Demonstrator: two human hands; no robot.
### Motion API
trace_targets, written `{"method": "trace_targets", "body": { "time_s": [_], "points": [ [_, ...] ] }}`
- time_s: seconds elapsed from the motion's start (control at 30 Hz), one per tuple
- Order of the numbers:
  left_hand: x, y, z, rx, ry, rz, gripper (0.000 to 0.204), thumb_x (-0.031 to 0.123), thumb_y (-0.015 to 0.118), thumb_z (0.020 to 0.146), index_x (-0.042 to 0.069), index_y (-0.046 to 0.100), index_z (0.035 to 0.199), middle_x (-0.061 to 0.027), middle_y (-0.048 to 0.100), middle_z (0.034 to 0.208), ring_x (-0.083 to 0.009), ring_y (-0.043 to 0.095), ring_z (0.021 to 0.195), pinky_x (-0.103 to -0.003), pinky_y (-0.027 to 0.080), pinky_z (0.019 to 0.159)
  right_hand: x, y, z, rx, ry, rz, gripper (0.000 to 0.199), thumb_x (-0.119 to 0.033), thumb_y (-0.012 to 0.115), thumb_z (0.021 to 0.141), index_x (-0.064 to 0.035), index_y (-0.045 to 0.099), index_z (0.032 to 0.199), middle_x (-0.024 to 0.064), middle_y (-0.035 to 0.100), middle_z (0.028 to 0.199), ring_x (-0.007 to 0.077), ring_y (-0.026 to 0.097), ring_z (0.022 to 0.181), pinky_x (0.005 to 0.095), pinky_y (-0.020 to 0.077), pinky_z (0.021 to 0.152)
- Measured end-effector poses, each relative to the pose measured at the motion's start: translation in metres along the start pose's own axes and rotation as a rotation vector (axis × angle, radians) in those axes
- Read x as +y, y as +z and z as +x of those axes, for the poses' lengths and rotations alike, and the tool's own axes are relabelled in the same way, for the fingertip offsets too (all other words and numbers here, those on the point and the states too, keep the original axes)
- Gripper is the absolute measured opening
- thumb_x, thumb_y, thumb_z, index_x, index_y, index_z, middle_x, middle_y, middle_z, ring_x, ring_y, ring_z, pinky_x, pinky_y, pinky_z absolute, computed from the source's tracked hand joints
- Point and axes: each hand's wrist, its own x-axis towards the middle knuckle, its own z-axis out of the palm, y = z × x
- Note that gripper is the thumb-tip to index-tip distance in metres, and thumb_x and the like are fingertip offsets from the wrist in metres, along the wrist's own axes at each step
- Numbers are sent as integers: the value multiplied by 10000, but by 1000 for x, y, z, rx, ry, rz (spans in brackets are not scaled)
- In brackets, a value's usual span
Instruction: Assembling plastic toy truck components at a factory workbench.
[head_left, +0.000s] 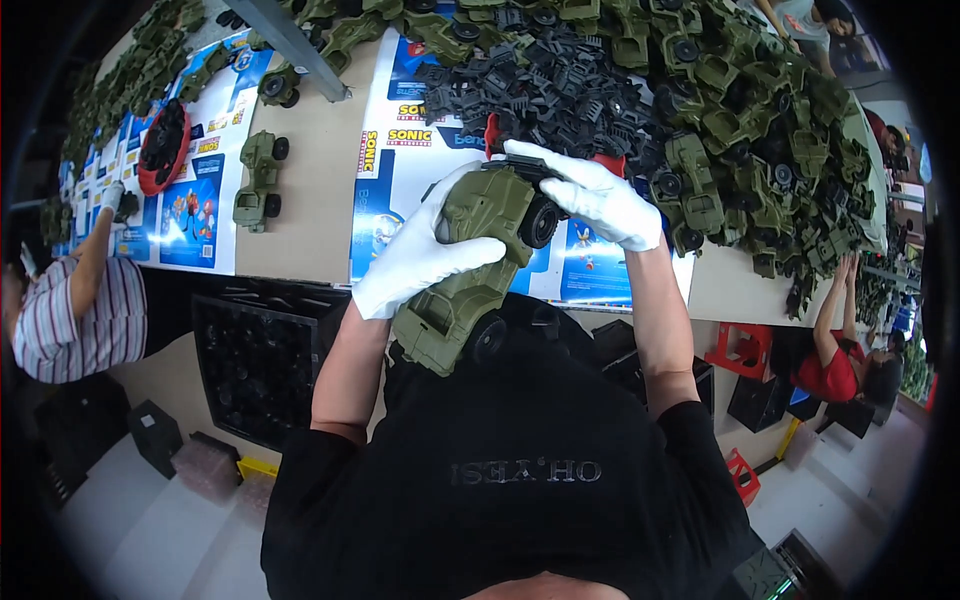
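1. The left hand (420, 255), in a white glove, is closed around the body of a green toy truck (470, 270), held tilted above the near edge of the worktop (310, 190).
2. The right hand (590, 195), also gloved, presses a black part (520, 166) against the truck's upper end, fingers curled over it.
3. A heap of black parts (540, 80) lies just beyond the hands.
4. Green truck bodies (760, 110) are piled to the right.
5. One assembled truck (258, 180) stands apart at the left.
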Motion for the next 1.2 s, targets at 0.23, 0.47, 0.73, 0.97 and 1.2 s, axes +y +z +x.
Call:
{"method": "trace_targets", "body": {
  "time_s": [0.23, 0.47, 0.73, 0.97, 1.2],
  "points": [
    [-4, 13, 2, 55, 31, 150, 905, 235, 828, 729, -27, 317, 1429, -148, 477, 1357, -214, 481, 1239, -331, 370, 1054, 5, -1, -13, -39, 194, -25, 579, -410, 507, 975, -55, 418, 1424, 113, 535, 1355, 205, 458, 1271, 321, 314, 1088],
    [5, 20, 0, 18, -10, 33, 820, 237, 826, 734, -27, 400, 1382, -127, 572, 1238, -187, 546, 1145, -319, 425, 997, -4, 3, -13, -116, 87, -4, 578, -414, 477, 983, -36, 421, 1416, 133, 469, 1420, 231, 407, 1334, 345, 270, 1129],
    [-4, 19, -5, 64, -6, -5, 800, 207, 821, 742, -18, 399, 1384, -117, 552, 1264, -183, 545, 1144, -309, 431, 992, -2, -1, -15, -50, 34, -372, 596, -495, 387, 989, -46, 494, 1364, 139, 514, 1371, 263, 466, 1284, 358, 326, 1091],
    [0, 30, -1, 140, 76, 3, 874, 207, 835, 723, -25, 343, 1408, -117, 532, 1279, -188, 519, 1175, -319, 418, 1004, 0, 21, -15, 116, -49, -376, 502, -317, 599, 901, -42, 514, 1313, 170, 545, 1298, 295, 502, 1226, 358, 382, 1034],
    [-31, 38, 0, 239, 372, 265, 950, 556, 705, 784, -5, 299, 1435, -178, 408, 1401, -279, 376, 1326, -392, 271, 1108, 35, 46, -19, 434, -346, -143, 687, -398, 701, 737, 2, 506, 1260, 175, 589, 1168, 310, 602, 1052, 378, 459, 924]
  ]
}}
